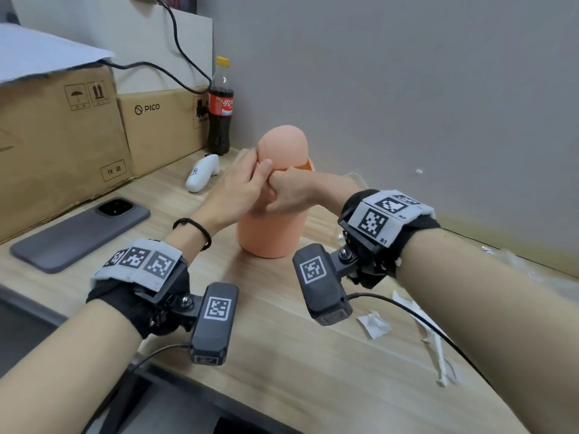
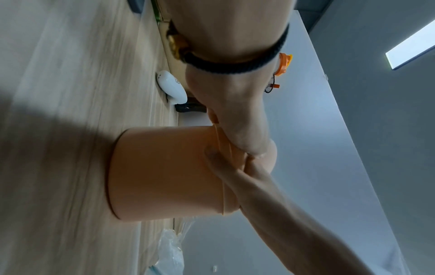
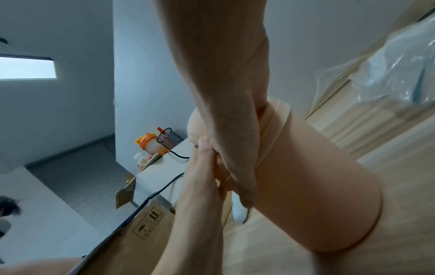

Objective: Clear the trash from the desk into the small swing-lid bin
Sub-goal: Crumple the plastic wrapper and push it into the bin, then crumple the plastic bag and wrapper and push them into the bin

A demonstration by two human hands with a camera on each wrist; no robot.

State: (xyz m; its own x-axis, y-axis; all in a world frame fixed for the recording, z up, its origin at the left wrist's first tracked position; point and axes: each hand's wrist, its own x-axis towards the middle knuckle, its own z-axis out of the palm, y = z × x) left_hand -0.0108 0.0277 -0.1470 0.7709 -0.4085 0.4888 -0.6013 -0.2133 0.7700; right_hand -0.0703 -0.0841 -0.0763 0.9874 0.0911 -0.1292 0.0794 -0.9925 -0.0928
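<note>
The bin (image 1: 272,214) is standing upright on the desk (image 1: 282,355), toward its back edge and near the wall, with its domed swing lid (image 1: 283,145) uppermost. Both hands are meeting at the lid's near face.

The left hand (image 1: 238,189) is reaching in from the left with its fingers laid fairly straight along the side of the dome and its thumb pointing up against the front. It is probably steadying the light bin, or holding the flap tilted, so that pushing at the opening is not tipping it.

The right hand (image 1: 289,195) is coming in from the right with its fingers curled and bunched just below the dome, right at the slot. This looks like it is pushing a bit of trash through the flap, but whatever it is pinching is hidden behind the fingers in all three views, so I cannot tell what it is holding, if anything.

More trash is waiting. Torn paper scraps (image 1: 374,324) are lying near the desk's front-right corner, and crumpled clear plastic wrap (image 1: 513,261) is lying along the right edge. These are likely next.

The phone (image 1: 80,234) is lying flat toward the left edge. The white controller (image 1: 200,173) and the cola bottle (image 1: 221,111) are sitting near the back edge beside the cardboard boxes (image 1: 62,130). None of these looks like trash.
</note>
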